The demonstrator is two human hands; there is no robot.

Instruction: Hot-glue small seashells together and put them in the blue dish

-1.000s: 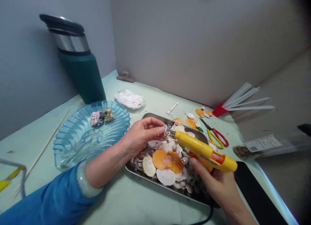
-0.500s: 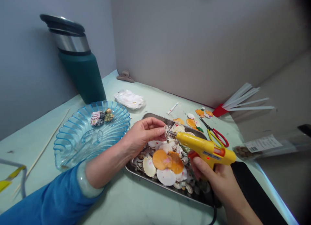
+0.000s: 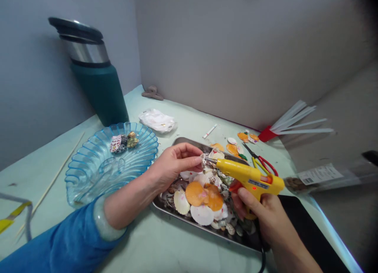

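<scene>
My left hand (image 3: 180, 163) pinches a small whitish shell (image 3: 204, 159) between thumb and fingertips. In my right hand (image 3: 260, 210) is a yellow hot glue gun (image 3: 245, 174), gripped by its handle with fingers at the red trigger. Its metal nozzle points left and meets the small shell, or nearly so; I cannot tell if they touch. Both hands are above a metal tray (image 3: 189, 221) heaped with shells, among them orange scallop shells (image 3: 196, 192) and a white scallop shell (image 3: 202, 214).
Left of the tray lies a blue shell-shaped glass dish (image 3: 88, 174) holding a few shells. A teal bottle (image 3: 99, 88) stands behind it. Scissors (image 3: 265, 165), a red cup of glue sticks (image 3: 267, 134) and a plastic bag (image 3: 321, 174) are at the right. The gun's cord (image 3: 262, 261) hangs in front.
The glue gun and my right hand have shifted slightly, the nozzle staying at the small shell. My left hand has barely moved.
</scene>
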